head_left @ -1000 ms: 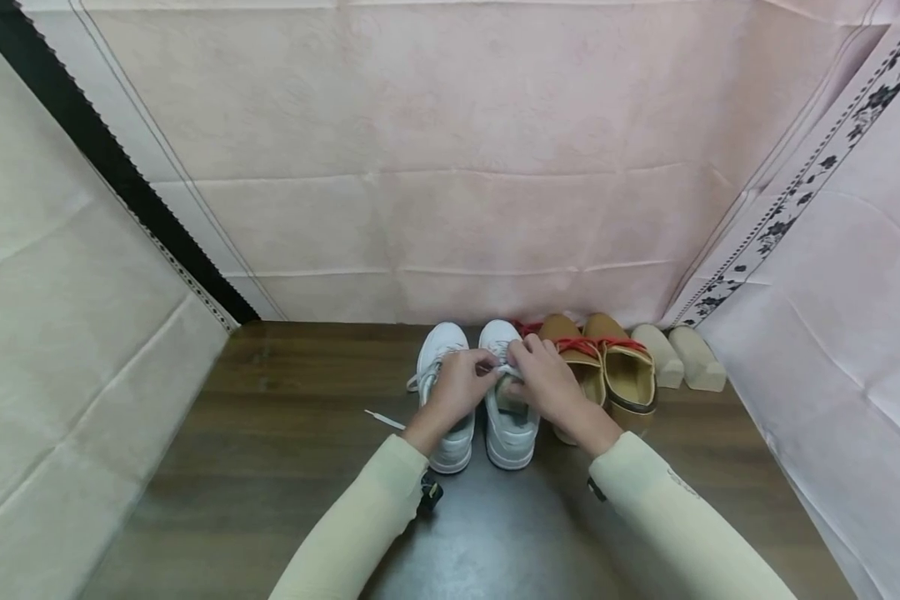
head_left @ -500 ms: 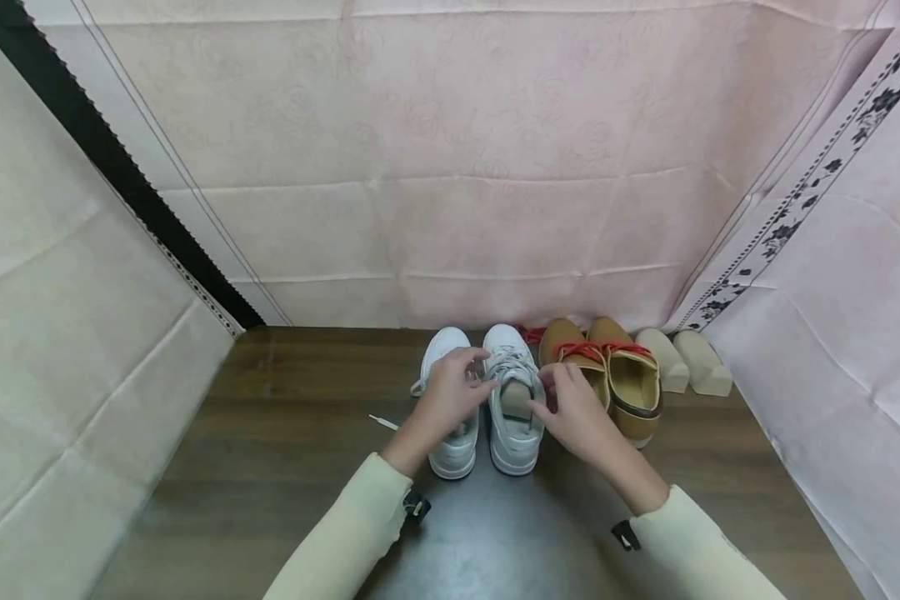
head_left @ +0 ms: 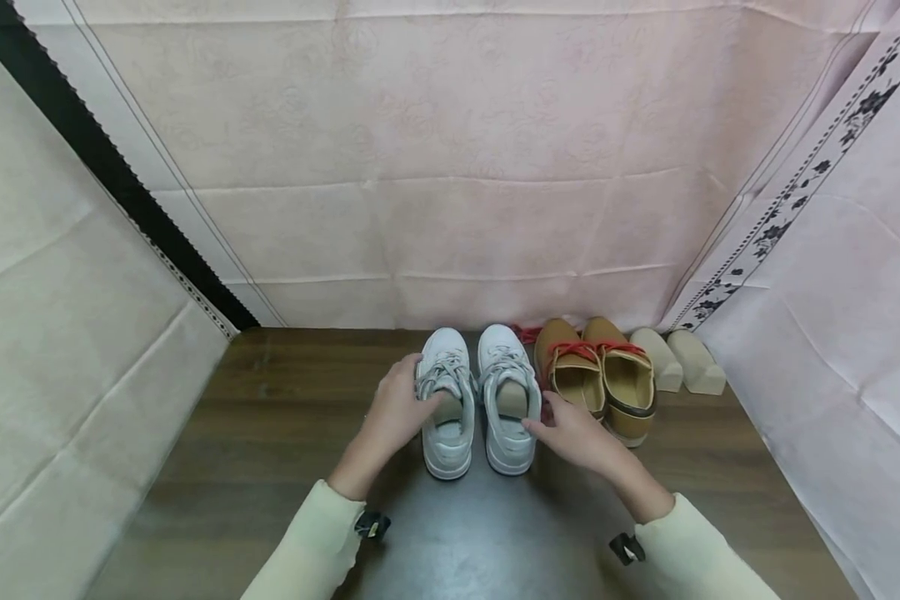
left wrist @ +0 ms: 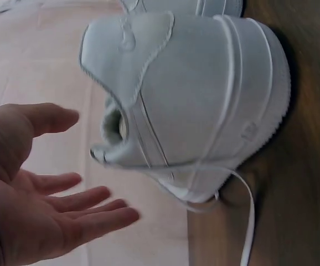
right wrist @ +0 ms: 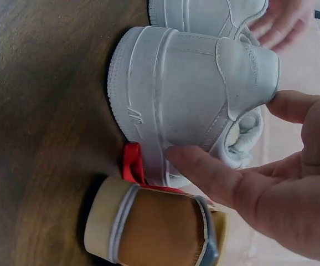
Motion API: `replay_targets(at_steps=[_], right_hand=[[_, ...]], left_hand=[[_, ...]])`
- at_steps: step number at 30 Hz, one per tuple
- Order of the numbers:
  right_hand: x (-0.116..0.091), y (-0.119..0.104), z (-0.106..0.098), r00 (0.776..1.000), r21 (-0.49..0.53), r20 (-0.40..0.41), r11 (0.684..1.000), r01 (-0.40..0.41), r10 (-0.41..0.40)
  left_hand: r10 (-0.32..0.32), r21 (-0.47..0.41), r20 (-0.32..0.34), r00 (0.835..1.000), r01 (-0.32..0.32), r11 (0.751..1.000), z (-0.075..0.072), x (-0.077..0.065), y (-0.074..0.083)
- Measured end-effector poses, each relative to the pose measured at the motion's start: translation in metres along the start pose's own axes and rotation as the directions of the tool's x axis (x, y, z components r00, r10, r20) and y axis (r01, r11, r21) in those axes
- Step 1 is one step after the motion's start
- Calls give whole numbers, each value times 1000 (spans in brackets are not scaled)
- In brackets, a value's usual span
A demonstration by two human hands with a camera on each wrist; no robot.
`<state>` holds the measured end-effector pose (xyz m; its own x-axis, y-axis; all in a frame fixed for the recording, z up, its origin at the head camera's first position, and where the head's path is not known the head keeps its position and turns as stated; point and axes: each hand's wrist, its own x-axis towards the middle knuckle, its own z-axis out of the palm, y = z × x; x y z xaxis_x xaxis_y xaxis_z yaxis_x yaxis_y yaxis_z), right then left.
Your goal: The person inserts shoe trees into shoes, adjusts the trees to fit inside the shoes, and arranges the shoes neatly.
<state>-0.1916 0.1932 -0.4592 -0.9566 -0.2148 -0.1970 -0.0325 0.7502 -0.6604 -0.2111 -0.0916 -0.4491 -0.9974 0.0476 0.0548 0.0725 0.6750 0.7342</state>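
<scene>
Pale sheeting (head_left: 450, 150) with visible creases forms the backdrop beyond both hands, and dark wood-grain flooring (head_left: 285, 467) lies beneath them. We note a black strip (head_left: 112, 175) up and left of the left hand (head_left: 401, 404), and a floral border (head_left: 802, 192) up and right of the right hand (head_left: 576, 429). Cream sleeves (head_left: 311, 542) lie behind each hand.

We find the left white shoe (head_left: 448, 454) just to the right of the left hand, upright, toe toward the sheeting. Here thumb and fingers are spread apart and grip nothing; whether any fingertip touches the shoe we cannot tell. A loose white lace (left wrist: 251, 216) trails from the shoe's hand side toward the floor.

We find the right white shoe (head_left: 510, 454) just to the left of the right hand, likewise upright and parallel to its mate. This hand's thumb and forefinger are held wide; the thumb tip meets the heel collar, and the straight forefinger lies along the outer side. How firmly it bears we cannot tell.

Beyond the right hand's fingers and to their right we record the brown shoes (head_left: 632, 417), side by side, with red laces (head_left: 621, 346). Farther right of that hand stand two cream pieces (head_left: 701, 367) with rounded far ends.
</scene>
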Motion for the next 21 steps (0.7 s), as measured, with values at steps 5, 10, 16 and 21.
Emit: replay_targets(at_steps=[5,10,16,21], right_hand=[[5,6,-2,998,104,68,994,-20,13],[8,11,-1,995,184,100,983,12,-31],[9,7,1,989,226,118,972,58,-86],[12,2,9,977,274,138,954,119,-161]], left_hand=[[-109,-14,165,980,113,994,-1,0,-17],[-154,-72,280,947,181,981,5,0,-29],[-161,-145,299,941,211,967,7,-2,-34],[-157,-173,284,946,212,962,9,-1,-35]])
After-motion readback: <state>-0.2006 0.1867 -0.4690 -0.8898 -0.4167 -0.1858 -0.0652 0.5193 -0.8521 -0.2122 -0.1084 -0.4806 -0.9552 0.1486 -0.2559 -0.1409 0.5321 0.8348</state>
